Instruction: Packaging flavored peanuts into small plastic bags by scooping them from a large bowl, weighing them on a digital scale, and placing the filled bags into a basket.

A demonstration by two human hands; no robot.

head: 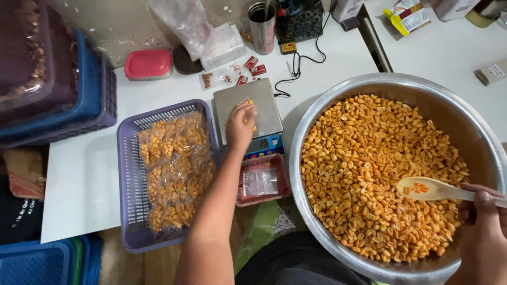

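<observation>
A small clear bag of orange nuts (pixel 248 103) is sitting on the steel scale (pixel 248 108), and the left hand (pixel 240 124) is pinching it, fingers closed together on the top of the bag, though the hand is covering most of it. The scale is standing on the white table (pixel 84 174), with its lit display facing the person just below the hand. To do this step well, the hand should be letting the bag rest with its full weight on the plate and easing its own pressure off, so the reading is showing the bag alone; the bag should be staying near the middle of the plate so it is not tipping off the edge. The right hand (pixel 483 232) is gripping the handle of a wooden spoon (pixel 428 189), fingers clamped around it, the bowl of the spoon lying on top of the nuts in a big steel bowl (pixel 317 113) at the right. A purple basket (pixel 129 158) left of the scale is holding filled bags (pixel 174 169). A small red tray (pixel 261 182) with empty clear bags is lying just below the scale. A red-lidded box (pixel 148 63) and a steel cup (pixel 262 26) are standing behind the scale, and blue crates (pixel 90 100) are stacked at far left.
</observation>
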